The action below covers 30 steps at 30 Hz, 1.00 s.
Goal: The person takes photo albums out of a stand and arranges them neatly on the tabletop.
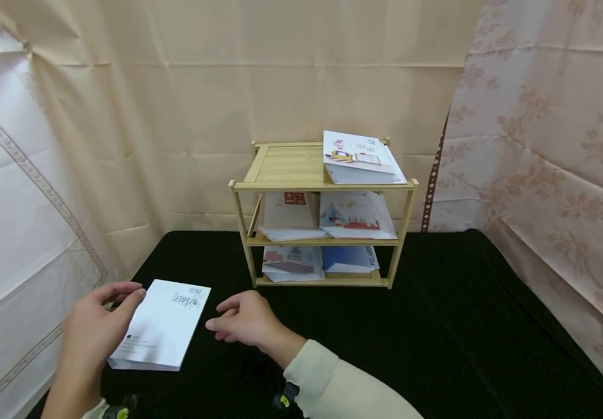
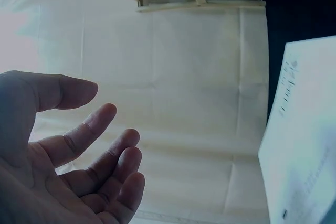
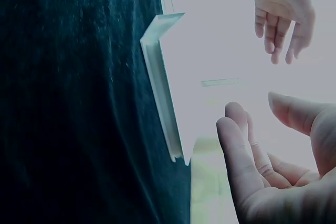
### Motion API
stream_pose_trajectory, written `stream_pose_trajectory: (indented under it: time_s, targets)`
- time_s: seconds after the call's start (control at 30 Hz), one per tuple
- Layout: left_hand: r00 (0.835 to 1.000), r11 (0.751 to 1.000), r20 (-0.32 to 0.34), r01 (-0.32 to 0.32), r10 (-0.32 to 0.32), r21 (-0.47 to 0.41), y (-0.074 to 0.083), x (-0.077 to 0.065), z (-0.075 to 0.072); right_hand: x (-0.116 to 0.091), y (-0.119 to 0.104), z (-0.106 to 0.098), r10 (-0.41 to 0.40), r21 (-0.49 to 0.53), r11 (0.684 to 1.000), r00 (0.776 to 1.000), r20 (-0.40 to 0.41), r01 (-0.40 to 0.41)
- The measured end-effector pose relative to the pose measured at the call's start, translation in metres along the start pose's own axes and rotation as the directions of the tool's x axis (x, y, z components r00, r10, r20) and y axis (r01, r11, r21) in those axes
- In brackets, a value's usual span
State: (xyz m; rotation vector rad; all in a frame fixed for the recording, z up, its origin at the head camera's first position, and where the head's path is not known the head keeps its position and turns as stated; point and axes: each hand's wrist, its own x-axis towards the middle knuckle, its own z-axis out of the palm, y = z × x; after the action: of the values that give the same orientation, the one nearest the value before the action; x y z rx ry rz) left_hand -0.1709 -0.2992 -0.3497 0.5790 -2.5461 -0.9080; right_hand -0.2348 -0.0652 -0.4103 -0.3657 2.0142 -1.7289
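Observation:
A white book (image 1: 162, 326) with dark lettering near its upper right corner lies on the black cloth at the left. Its edge and slightly lifted cover (image 3: 165, 87) show in the right wrist view. My left hand (image 1: 99, 326) hovers at the book's left side, its thumb tip overlapping that edge in the head view. In the left wrist view, the left hand (image 2: 84, 150) has loosely bent fingers with nothing between them, apart from the book (image 2: 304, 129). Right of the book, my right hand (image 1: 249, 320) is held with relaxed, half-bent fingers, holding nothing.
A three-level wooden rack (image 1: 288, 166) stands at the back centre of the black-covered table (image 1: 453, 326). One or two white booklets (image 1: 361, 157) lie on its top right; several more (image 1: 359, 215) fill the lower shelves. Curtains (image 1: 186, 116) enclose the back and sides.

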Motion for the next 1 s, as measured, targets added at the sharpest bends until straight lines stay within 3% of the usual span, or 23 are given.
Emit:
stream_pose_trajectory:
  time_s: [0.17,0.33,0.57,0.83,1.0]
  targets:
    - [0.996,0.996,-0.013,-0.087,0.087,0.005,0.009,0.000,-0.001,-0.008,-0.010,-0.014,-0.043,-0.067,0.997,0.999,0.005,0.044]
    - [0.994,0.994,-0.011,-0.109,0.109,-0.028,0.019,0.001,-0.001,-0.012,-0.018,-0.027,-0.085,-0.116,0.990,0.996,-0.005,0.084]
    - [0.980,0.981,-0.078,-0.187,0.182,-0.056,0.034,0.000,-0.004,-0.017,-0.027,-0.044,-0.136,-0.157,0.979,0.991,-0.007,0.133]
    - [0.960,0.961,-0.090,-0.270,0.265,-0.060,0.051,-0.001,-0.006,-0.027,-0.041,-0.057,-0.176,-0.256,0.952,0.984,-0.015,0.167]
    - [0.957,0.957,-0.083,-0.284,0.278,-0.061,0.061,-0.001,-0.008,-0.029,-0.048,-0.062,-0.187,-0.268,0.947,0.982,-0.005,0.178]
